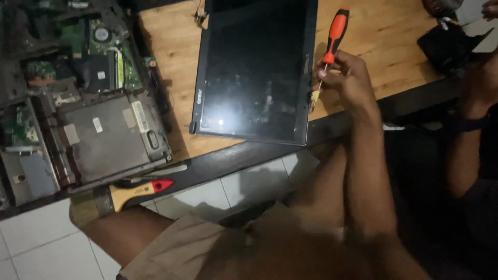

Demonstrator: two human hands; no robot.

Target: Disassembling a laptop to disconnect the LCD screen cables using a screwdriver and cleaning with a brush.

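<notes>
My right hand (pixel 348 72) grips the shaft of an orange and black screwdriver (pixel 335 32), its handle pointing up and away. The thin tip (pixel 315 97) points down beside the right edge of a detached black laptop screen panel (pixel 254 72), close to a small yellowish bit. The panel lies flat on the wooden table (pixel 386 36). My forearm reaches up from the lower middle, over my shorts. My left hand is out of sight.
An opened laptop base (pixel 104 129) with bare circuit boards fills the table's left side. A tool with a red end (pixel 148 187) lies at the near edge. At the right, another person's forearm with a wristband (pixel 469 124) reaches toward a black object (pixel 446 44). White floor tiles lie below.
</notes>
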